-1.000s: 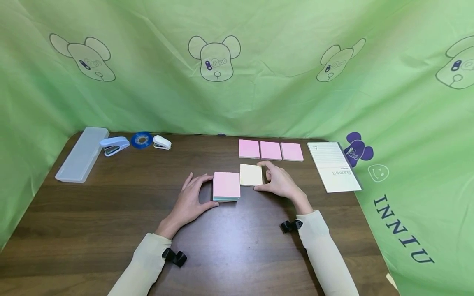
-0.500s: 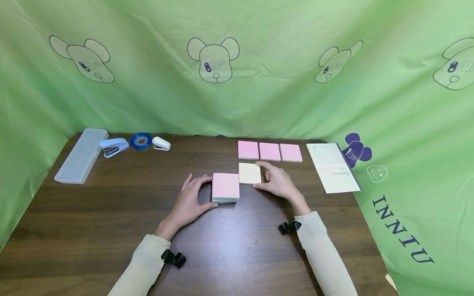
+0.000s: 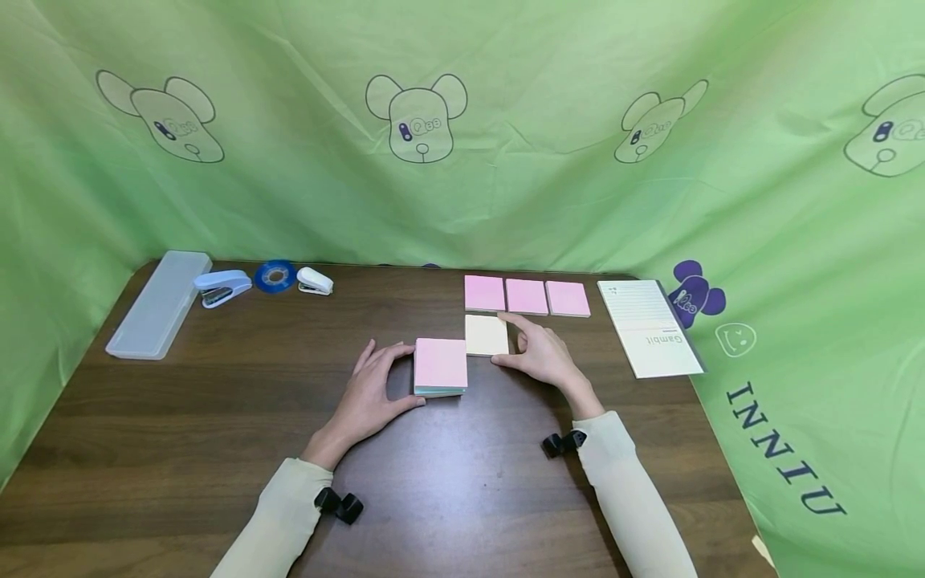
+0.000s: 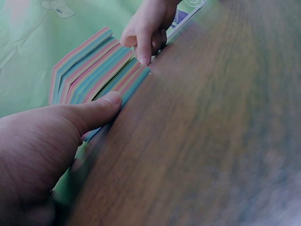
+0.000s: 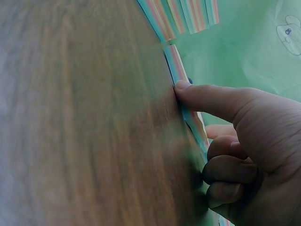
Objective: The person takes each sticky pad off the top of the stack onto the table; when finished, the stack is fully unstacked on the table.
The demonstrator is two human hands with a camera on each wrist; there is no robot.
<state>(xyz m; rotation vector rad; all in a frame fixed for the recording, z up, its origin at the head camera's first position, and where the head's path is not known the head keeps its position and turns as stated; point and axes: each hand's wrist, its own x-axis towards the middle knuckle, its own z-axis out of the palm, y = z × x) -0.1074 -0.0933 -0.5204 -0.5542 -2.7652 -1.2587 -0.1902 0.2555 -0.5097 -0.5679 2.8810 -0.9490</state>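
From my end, the left hand [image 3: 372,384] lies relaxed on the dark wooden table [image 3: 217,433], thumb and fingertips touching the left side of the thick pink-topped pad of striped sticky notes [image 3: 440,365], more bracing it than gripping. The right hand [image 3: 543,356] has thumb and index finger pinched on the right edge of the pale yellow square sticky note pad [image 3: 486,335], other fingers curled under; the wrist view shows the thumb pressed right on that edge.

The yellow pad sits just behind and right of the thick pad, nearly touching the row of three pink square sticky pads [image 3: 527,295] lined up toward the table's far edge. My read: one row is done, and the yellow one starts a second row, with the big stack left to split.

Room-wise, the near half of the table is open. A white lined notepad [image 3: 649,325] sits at the right edge; a clear plastic pencil case [image 3: 160,301], two small staplers [image 3: 222,285] and a blue tape roll [image 3: 275,275] sit at the far-left corner, well apart.
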